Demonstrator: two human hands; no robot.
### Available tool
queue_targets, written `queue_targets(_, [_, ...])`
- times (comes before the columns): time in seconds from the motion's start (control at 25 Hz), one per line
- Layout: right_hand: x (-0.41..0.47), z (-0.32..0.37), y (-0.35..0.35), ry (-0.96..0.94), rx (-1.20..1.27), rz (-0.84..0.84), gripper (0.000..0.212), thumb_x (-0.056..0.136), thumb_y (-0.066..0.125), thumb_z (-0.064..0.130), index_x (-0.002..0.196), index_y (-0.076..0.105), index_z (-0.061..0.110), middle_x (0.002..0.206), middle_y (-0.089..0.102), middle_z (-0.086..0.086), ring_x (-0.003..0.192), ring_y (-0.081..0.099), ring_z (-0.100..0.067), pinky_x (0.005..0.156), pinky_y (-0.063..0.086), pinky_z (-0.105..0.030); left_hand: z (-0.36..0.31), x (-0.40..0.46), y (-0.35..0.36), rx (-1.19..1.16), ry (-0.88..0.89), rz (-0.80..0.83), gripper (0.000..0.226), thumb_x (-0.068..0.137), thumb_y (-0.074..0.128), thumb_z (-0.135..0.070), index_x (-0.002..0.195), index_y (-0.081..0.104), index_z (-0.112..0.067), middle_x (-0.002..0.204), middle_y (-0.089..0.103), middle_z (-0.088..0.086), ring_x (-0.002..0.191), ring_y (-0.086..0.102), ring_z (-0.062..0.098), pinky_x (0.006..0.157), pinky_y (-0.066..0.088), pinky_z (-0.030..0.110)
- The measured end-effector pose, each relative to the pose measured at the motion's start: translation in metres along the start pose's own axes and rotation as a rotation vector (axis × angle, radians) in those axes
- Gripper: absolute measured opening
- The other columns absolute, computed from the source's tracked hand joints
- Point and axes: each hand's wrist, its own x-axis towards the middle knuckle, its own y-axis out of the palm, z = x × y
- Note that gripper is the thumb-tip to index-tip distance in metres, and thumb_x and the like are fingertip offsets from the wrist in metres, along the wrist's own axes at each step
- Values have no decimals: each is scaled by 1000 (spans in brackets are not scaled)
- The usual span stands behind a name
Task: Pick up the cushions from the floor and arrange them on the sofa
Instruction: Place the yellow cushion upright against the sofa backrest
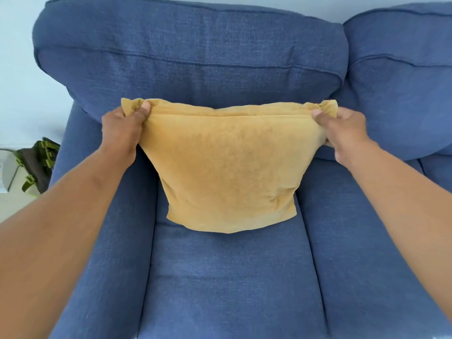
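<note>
A mustard-yellow cushion (227,167) stands upright on the seat of the blue sofa (220,277), in front of the left back cushion (186,57). My left hand (122,130) pinches its top left corner. My right hand (342,128) pinches its top right corner. The cushion's bottom edge rests on or just above the seat; I cannot tell which. Both my forearms reach in from the lower corners of the view.
A second blue back cushion (403,81) fills the right side. The sofa's left armrest (73,167) runs down the left. Beyond it, on the floor, lies a dark bag with green straps (36,162) beside a pale round object (7,167). A pale wall is behind.
</note>
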Motion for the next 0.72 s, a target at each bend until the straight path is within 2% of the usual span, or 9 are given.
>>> queue_targets(0.08, [-4,-2,-18,-48,101,-56,15,93,75,33,86,75,20,105,76,-7,95,72,-21,96,61,-46,0,-4,-13,-30,99,-40,22,84,79,-49,69,73,-33,75,71,-21,74,64,-5,75,58,21])
queue_targets(0.16, [-1,2,-30,-111,108,-66,15,93,74,34,81,74,25,96,74,-4,85,68,-15,93,61,-45,-5,-5,-20,-9,152,-46,34,80,79,-57,62,68,-29,62,66,-22,62,59,-9,61,51,12])
queue_targets(0.28, [-8,3,-33,-148,54,-32,14,94,73,33,83,75,26,97,76,-4,88,70,-14,93,63,-45,-6,-10,-24,117,171,-69,45,79,74,-64,63,59,-26,54,53,-20,48,48,-8,47,39,6])
queue_targets(0.44, [-9,10,-29,-112,13,-25,14,96,72,33,83,74,29,110,79,-10,94,72,-16,91,63,-40,-10,-8,-23,156,147,-74,36,83,75,-60,68,67,-29,68,61,-19,57,55,-9,58,45,11])
queue_targets(0.52, [-4,19,-28,-104,54,-29,14,96,73,31,82,74,28,99,81,0,88,75,-9,84,65,-33,-18,-7,-22,143,142,-62,34,81,76,-61,69,67,-30,66,64,-21,57,57,-10,59,47,11])
queue_targets(0.6, [3,26,-28,-102,98,-9,14,96,73,30,83,75,27,90,79,9,85,76,-6,78,65,-27,-26,-1,-24,111,147,-36,32,80,76,-61,72,69,-30,79,67,-16,69,60,-4,70,54,23])
queue_targets(0.68, [9,28,-25,-85,106,13,12,98,71,30,86,74,26,94,79,8,91,77,-8,75,64,-26,-32,6,-22,110,137,-16,30,82,76,-59,77,71,-30,91,70,-7,84,66,9,79,60,36])
queue_targets(0.72, [12,27,-21,-70,106,21,11,98,71,30,88,73,26,98,78,7,95,76,-10,73,63,-25,-34,9,-19,112,112,-10,30,84,75,-59,79,70,-30,95,71,-5,89,68,12,79,62,37])
